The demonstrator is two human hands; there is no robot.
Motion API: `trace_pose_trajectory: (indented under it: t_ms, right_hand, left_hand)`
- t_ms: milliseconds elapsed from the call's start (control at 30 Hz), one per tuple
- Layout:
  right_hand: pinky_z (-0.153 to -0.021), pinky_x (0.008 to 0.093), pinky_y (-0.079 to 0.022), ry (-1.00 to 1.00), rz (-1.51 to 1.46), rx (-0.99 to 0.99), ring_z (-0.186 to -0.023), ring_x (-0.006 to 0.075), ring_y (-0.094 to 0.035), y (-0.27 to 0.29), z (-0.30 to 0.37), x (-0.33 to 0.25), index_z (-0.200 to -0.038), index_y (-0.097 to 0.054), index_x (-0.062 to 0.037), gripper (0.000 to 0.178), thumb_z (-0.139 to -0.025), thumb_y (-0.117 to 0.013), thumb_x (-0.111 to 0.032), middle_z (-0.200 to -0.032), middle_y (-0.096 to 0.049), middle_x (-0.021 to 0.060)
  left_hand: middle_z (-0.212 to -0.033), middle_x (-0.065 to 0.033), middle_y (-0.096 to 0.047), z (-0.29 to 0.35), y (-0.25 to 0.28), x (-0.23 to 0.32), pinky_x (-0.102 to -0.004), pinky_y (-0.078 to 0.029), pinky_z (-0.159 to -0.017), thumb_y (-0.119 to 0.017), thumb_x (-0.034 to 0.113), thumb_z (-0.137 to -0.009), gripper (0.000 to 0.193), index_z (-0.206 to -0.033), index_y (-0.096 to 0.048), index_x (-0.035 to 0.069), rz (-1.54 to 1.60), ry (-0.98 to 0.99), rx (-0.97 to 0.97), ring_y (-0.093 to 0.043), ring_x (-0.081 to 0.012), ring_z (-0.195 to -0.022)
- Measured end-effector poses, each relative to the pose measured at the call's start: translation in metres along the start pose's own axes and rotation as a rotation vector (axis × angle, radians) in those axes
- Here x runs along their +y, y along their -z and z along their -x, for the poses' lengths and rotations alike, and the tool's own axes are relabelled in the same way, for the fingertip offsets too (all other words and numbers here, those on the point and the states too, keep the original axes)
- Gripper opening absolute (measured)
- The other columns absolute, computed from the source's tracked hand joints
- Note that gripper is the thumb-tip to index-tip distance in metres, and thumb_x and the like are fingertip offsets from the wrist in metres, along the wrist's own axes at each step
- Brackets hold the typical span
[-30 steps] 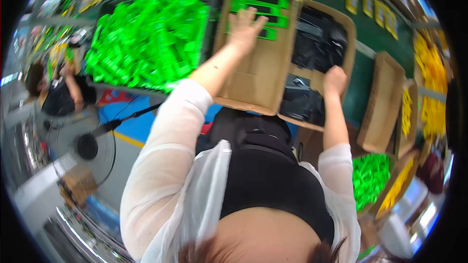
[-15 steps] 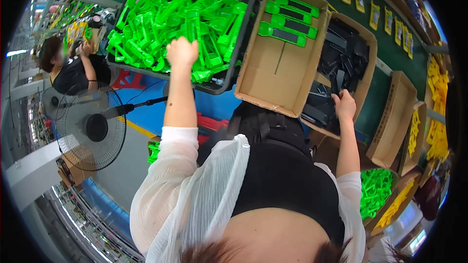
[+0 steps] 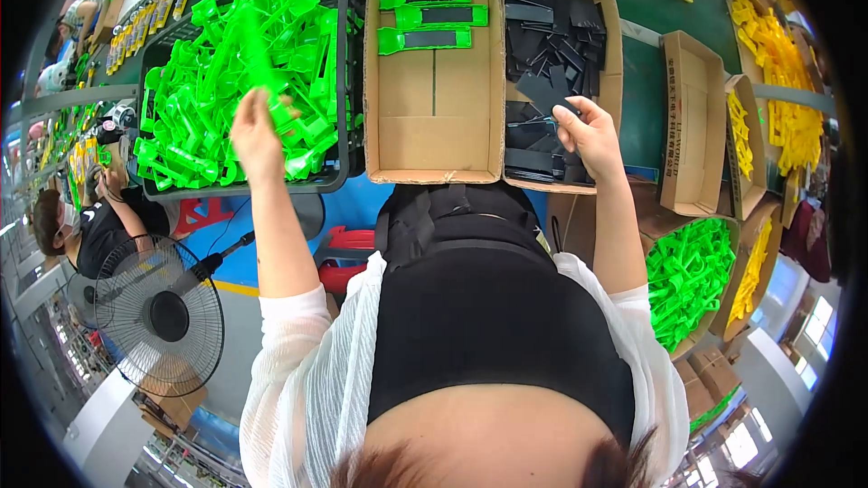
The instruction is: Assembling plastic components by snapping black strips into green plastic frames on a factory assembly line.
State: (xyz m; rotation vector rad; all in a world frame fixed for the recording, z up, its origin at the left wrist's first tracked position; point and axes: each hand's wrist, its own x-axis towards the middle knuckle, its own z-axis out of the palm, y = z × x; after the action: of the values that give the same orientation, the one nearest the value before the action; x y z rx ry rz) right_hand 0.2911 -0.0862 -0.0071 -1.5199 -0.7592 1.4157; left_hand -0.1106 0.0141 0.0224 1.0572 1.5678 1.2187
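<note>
A green plastic part (image 3: 253,52), blurred by motion, rises from the closed fingers of my left hand (image 3: 259,137), above the black crate (image 3: 346,81) heaped with similar green parts. Between thumb and fingers, my right hand (image 3: 592,137) pinches a thin black rectangular plate (image 3: 540,92) over a cardboard box (image 3: 612,63) of loose black plates. The shallow cardboard box (image 3: 407,140) between them holds a column of several green parts (image 3: 441,15) at its far end, each with a black plate lying along it.
At the right stand an open cardboard box (image 3: 694,122), a box of green parts (image 3: 692,280) and boxes of yellow parts (image 3: 750,267). Yellow parts lie in rows along the green tabletop's far side. A fan (image 3: 169,316) and another person (image 3: 99,217) are at the left.
My left hand has come up off the heap with a green part. My right hand has lifted a black plate from its box. The whole view has shifted, with the boxes now further left.
</note>
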Motion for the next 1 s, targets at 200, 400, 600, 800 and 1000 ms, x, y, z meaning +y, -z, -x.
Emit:
trace_pose_trajectory:
  t_ms: [200, 400, 600, 800, 1000]
  right_hand:
    - [-0.034, 0.0161, -0.028, 0.034, 0.119, -0.053, -0.039, 0.0026, -0.042, -0.030, 0.016, -0.029, -0.078, -0.051, -0.0042, 0.018, -0.080, -0.064, -0.016, -0.059, -0.057, 0.0034]
    - [-0.035, 0.0163, -0.029, 0.067, 0.151, -0.096, -0.040, 0.0023, -0.044, -0.040, 0.026, -0.033, -0.081, -0.056, -0.0016, 0.018, -0.082, -0.061, -0.019, -0.058, -0.058, 0.0021]
    - [-0.035, 0.0167, -0.030, 0.015, 0.235, -0.195, -0.039, 0.0019, -0.041, -0.050, 0.031, -0.043, -0.082, -0.056, -0.0013, 0.018, -0.085, -0.056, -0.019, -0.054, -0.053, 0.0001]
    - [-0.035, 0.0176, -0.029, -0.016, 0.323, -0.205, -0.037, 0.0019, -0.039, -0.062, 0.031, -0.042, -0.081, -0.056, -0.0012, 0.018, -0.085, -0.057, -0.019, -0.051, -0.049, -0.0016]
    - [-0.034, 0.0192, -0.029, -0.065, 0.487, -0.176, -0.038, 0.0018, -0.040, -0.073, 0.028, -0.045, -0.080, -0.056, -0.0007, 0.019, -0.085, -0.056, -0.019, -0.051, -0.049, -0.0018]
  left_hand:
    - [-0.087, -0.0038, -0.058, 0.034, -0.076, 0.008, -0.0283, -0.048, -0.068, -0.059, 0.010, -0.082, 0.025, -0.105, -0.054, -0.001, 0.369, 0.375, -0.540, -0.056, -0.0116, -0.073]
    - [-0.083, -0.0074, -0.060, 0.056, -0.107, 0.005, -0.0255, -0.049, -0.060, -0.055, 0.011, -0.085, 0.018, -0.099, -0.056, -0.001, 0.371, 0.462, -0.705, -0.060, -0.0156, -0.072]
    - [-0.082, -0.0074, -0.061, 0.056, -0.106, 0.000, -0.0245, -0.049, -0.056, -0.053, 0.011, -0.086, 0.017, -0.099, -0.055, 0.000, 0.091, 0.370, -0.926, -0.061, -0.0136, -0.066]
    - [-0.080, -0.0053, -0.059, 0.056, -0.102, 0.008, -0.0240, -0.048, -0.053, -0.055, 0.011, -0.085, 0.018, -0.100, -0.055, 0.001, 0.099, 0.470, -0.994, -0.058, -0.0125, -0.061]
    - [-0.076, -0.0066, -0.059, 0.056, -0.098, 0.002, -0.0251, -0.049, -0.053, -0.055, 0.010, -0.085, 0.017, -0.098, -0.056, 0.000, 0.128, 0.453, -0.988, -0.058, -0.0131, -0.060]
